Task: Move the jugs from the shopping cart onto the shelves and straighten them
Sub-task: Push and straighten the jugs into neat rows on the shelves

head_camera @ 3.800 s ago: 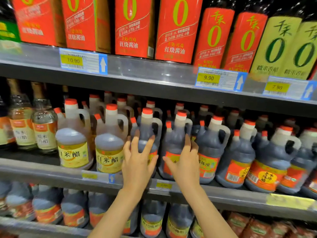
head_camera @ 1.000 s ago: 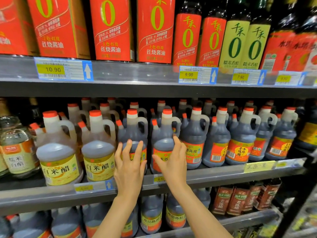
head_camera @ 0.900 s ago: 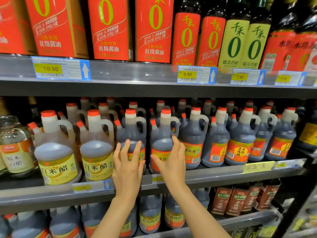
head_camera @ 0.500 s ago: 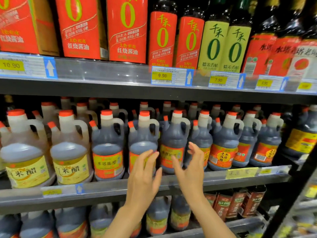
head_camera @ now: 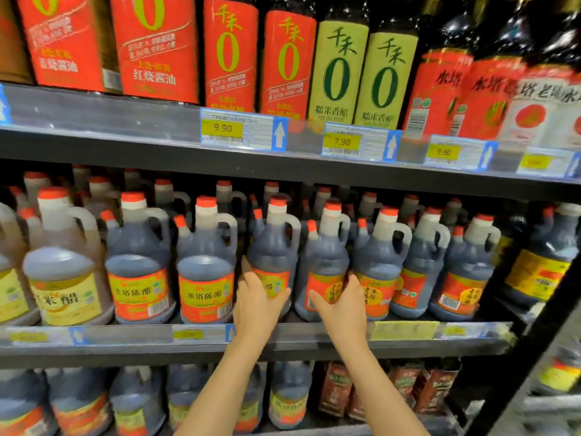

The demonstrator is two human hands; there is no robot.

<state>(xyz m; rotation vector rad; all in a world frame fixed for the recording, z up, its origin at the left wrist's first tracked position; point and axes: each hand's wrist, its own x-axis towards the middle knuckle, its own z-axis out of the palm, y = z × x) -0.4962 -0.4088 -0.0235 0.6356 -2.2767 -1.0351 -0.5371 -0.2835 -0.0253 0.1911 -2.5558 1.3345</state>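
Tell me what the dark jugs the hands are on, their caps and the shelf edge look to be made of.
Dark jugs: likely translucent plastic, since the dark liquid's fill line shows through and the handle is moulded in. Caps: opaque red-orange, probably plastic. Shelf edge: grey, looks like painted metal, with a clear strip holding price tags.

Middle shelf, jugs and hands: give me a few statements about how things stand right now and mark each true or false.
1. The left hand is on a dark jug with a red label. True.
2. The right hand is lifting a jug by its handle. False: it is against the lower body of the neighbouring dark jug, at label height.
3. The jugs in the front row have red caps. True.
4. The price tag right above the hands reads 10.90. False: it reads 9.90.
5. The yellow-labelled jug stands right of both hands. False: it stands to their left.
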